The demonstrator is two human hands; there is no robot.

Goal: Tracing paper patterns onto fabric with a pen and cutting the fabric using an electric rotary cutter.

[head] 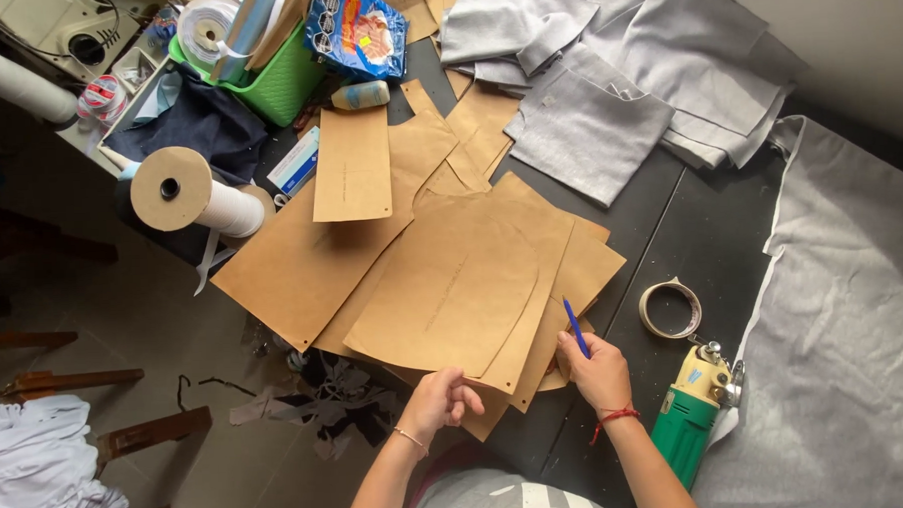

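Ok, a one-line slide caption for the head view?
Left hand lifts brown paper patterns; right hand holds a blue pen on them.

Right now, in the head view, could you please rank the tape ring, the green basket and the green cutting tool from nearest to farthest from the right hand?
Measured from the right hand, which holds a blue pen:
1. Green cutting tool, just to its right at the table's near edge.
2. Tape ring, up and to the right on the dark table.
3. Green basket, far across at the upper left.

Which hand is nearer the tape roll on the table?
Right. The right hand, holding a blue pen, sits just left of the tape roll; the left hand is farther left, on the brown paper patterns.
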